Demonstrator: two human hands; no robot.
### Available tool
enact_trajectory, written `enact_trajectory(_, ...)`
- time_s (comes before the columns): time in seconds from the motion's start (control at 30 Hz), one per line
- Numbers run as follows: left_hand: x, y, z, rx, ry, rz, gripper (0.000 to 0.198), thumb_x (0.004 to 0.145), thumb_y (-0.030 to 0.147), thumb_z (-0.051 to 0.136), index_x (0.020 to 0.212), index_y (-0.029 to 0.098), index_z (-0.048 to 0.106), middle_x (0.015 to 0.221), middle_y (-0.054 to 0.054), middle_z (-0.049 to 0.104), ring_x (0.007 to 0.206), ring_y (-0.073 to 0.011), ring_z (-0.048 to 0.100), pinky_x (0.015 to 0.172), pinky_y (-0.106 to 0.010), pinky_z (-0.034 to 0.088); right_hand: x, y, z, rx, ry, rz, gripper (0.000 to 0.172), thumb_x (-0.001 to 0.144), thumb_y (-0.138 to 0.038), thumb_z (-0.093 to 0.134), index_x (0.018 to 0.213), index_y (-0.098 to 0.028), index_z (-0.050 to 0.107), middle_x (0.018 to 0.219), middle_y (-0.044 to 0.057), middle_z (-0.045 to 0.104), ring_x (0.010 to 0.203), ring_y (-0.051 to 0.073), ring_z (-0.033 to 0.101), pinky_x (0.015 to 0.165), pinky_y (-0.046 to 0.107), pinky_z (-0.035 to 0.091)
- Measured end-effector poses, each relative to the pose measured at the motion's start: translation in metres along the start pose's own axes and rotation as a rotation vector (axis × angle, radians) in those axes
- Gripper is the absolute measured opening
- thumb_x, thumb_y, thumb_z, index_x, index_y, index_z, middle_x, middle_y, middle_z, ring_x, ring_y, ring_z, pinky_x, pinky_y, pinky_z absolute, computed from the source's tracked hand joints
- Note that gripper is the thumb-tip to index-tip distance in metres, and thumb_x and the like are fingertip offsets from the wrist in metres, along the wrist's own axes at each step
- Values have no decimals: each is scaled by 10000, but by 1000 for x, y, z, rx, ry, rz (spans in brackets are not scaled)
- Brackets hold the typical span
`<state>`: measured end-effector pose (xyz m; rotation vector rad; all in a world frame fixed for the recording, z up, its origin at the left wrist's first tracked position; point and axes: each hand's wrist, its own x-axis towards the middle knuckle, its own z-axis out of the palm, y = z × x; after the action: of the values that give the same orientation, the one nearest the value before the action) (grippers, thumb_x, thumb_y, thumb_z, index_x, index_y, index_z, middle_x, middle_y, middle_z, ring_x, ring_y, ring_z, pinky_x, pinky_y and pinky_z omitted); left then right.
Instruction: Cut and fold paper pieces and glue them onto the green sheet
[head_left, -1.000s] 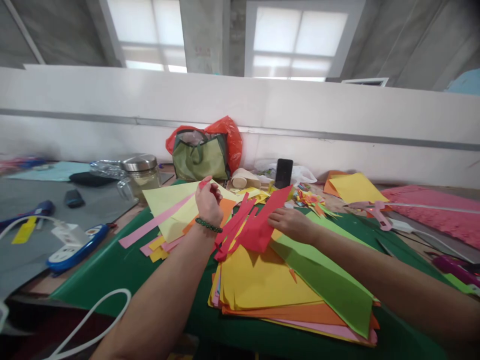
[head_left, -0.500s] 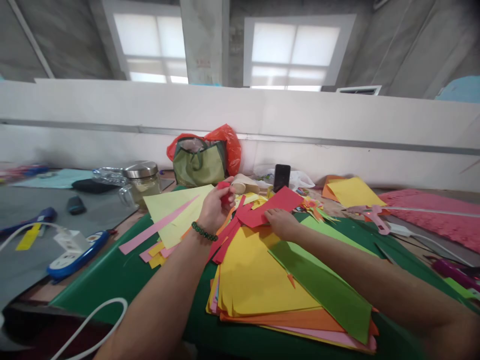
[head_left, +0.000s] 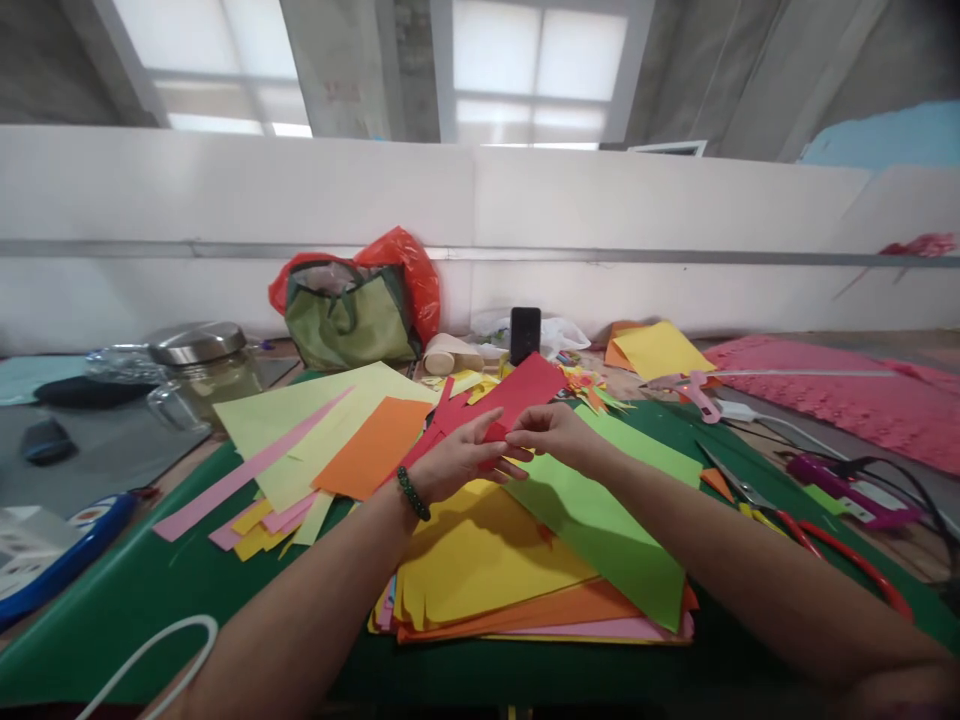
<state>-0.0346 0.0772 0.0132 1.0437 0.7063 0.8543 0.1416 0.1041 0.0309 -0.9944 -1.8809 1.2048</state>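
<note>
My left hand (head_left: 466,455), with a dark green bead bracelet (head_left: 414,494) at the wrist, holds a small red paper piece (head_left: 493,433) between thumb and fingers. My right hand (head_left: 559,434) pinches at the same piece with thumb and forefinger, the fingertips of both hands meeting. Just behind lies a larger red paper sheet (head_left: 534,385), with red strips to its left. Beneath the hands is a stack of coloured paper, yellow sheet (head_left: 487,565) on top, and a light green sheet (head_left: 615,540) slants across its right side. An orange sheet (head_left: 375,445) rests left of the hands.
Red-handled scissors (head_left: 806,530) lie open at right, below a pink glue gun (head_left: 701,395). A glass mug (head_left: 206,375), a green bag (head_left: 345,315) and a phone (head_left: 525,335) stand behind. A white cable (head_left: 180,625) loops at front left.
My right hand has left the large red sheet and come to my left hand at the small red piece. The view has turned right, showing the scissors; the orange sheet shows more fully.
</note>
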Motion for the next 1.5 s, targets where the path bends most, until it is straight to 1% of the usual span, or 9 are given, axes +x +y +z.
enact_trajectory(0.27,4,-1,-10,6,57,-52,841,752,216,749,1444,157,274,944,-167,731,733,-221,722,626,-269,503,3,14,-9,138,61,149,313,603,-423,745,673,-167,578,642,4,654,575,103,568,544,233,431)
enact_trajectory(0.53,3,-4,1,55,79,-74,864,773,210,725,1469,155,217,889,-143,736,687,-215,719,634,-288,517,-1,29,4,188,88,16,306,574,-343,741,734,-172,543,575,-46,581,548,107,537,554,261,407)
enact_trajectory(0.73,1,0,-3,101,114,-127,776,766,219,725,1425,149,322,902,-168,736,718,-227,720,619,-278,515,4,21,-26,225,155,9,327,542,-296,762,787,-168,587,593,-50,570,564,100,526,554,254,418)
enact_trajectory(0.83,-3,5,-4,260,84,-123,630,691,174,776,1275,166,537,947,-155,731,772,-211,703,620,-254,508,5,19,-39,294,99,36,354,526,-287,780,806,-164,601,594,-46,584,540,94,528,538,250,429)
enact_trajectory(0.93,-7,13,0,482,155,18,402,578,126,825,965,168,726,1017,-126,718,871,-211,668,619,-207,482,4,19,-41,303,-7,54,354,538,-278,784,828,-161,617,591,-44,594,509,85,521,529,249,429)
enact_trajectory(1.03,-8,18,7,588,265,134,83,698,220,745,771,189,767,872,-92,738,805,-193,644,618,-207,463,1,18,-36,281,-92,51,342,556,-272,777,837,-160,617,599,-37,607,531,91,534,548,250,437)
enact_trajectory(1.2,-5,13,15,543,232,90,233,751,233,683,529,171,717,508,-42,627,479,-107,479,471,-200,359,-2,16,-25,226,-135,25,302,582,-263,741,829,-158,603,587,-46,583,553,88,518,554,241,413)
enact_trajectory(1.37,-2,5,15,418,233,65,97,678,184,717,584,166,732,510,-25,608,440,-86,431,433,-198,327,-2,20,-16,196,-43,-22,298,614,-309,719,839,-170,583,612,-44,573,554,94,520,564,254,422)
enact_trajectory(1.5,-4,4,16,382,191,-33,102,661,222,721,596,143,712,550,-28,592,473,-95,492,482,-218,398,-4,20,-12,84,4,-110,273,662,-312,693,863,-171,575,661,-14,605,607,119,567,592,266,452)
